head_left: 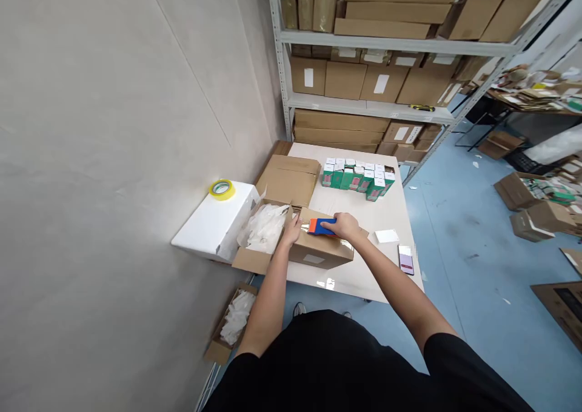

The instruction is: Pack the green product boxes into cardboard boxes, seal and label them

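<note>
In the head view, the right hand (344,225) has its grip clamped on a blue-orange tool (324,226) at the carton's (327,255) top, on the counter (341,206). From that grip the tool points left (its kind is unclear), long axis along the carton, towards the left hand (292,230) at the carton's left end; whether that grip is closed, I cannot tell.

At 12 to 2 o'clock, a shelf (395,43) bears brown cartons (345,80), with a yellow-and-black tool (422,108) lying at 2. At 3, green packs (357,179) stand grouped on the table (331,149); towards 4, a white card (386,236) lies near a phone (406,259). White plastic fills a floor-side carton (218,351) at 7. At 9, a tape roll (231,192) rests on a white box (218,221) beside the wall (113,157).
</note>
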The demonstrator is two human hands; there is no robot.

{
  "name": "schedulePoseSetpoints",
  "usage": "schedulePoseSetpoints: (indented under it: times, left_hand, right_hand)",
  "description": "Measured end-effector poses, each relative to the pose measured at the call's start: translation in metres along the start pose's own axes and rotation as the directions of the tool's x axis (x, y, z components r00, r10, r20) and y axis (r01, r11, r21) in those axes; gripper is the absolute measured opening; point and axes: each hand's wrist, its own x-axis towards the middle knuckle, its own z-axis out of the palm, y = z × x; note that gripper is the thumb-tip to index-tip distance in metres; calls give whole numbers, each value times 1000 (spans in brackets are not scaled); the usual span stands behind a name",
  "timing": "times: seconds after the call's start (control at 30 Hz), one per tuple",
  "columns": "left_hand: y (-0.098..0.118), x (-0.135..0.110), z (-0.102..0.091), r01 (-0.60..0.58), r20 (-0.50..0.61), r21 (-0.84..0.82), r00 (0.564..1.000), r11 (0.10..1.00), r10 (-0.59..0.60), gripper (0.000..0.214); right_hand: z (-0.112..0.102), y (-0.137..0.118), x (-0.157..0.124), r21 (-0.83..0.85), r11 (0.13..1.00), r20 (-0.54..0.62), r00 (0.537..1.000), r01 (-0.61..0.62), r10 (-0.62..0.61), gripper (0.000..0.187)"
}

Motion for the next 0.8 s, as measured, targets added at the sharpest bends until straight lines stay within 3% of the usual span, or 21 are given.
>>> schedulePoseSetpoints:
  times: [0.13,0.27,0.37,0.57,0.67,0.8]
  left_hand:
    - [-10,-5,4,61,-14,-93,998,994,-63,58]
    - [-9,-8,24,42,-8,-89,999,995,-43,57]
    - [-2,-9,52,21,54,-99,998,995,-16,56]
    - [19,-11,111,101,103,-82,990,992,-92,56]
    - [24,-6,120,65,120,-60,991,996,-58,55]
    - [24,0,115,55,105,-1,993,998,-55,54]
  right_hand:
    - [1,-10,1,-39,999,12,1000,26,-26,57]
    - [-5,-4,-5,-82,996,25,999,47,-45,55]
    - [-11,17,-9,-92,995,39,998,45,-41,49]
    - [-22,94,-11,-19,1000,115,993,-11,14,48]
    - [-22,111,-15,16,1000,95,995,-24,22,52]
    - [-21,110,-16,24,999,74,997,-38,36,51]
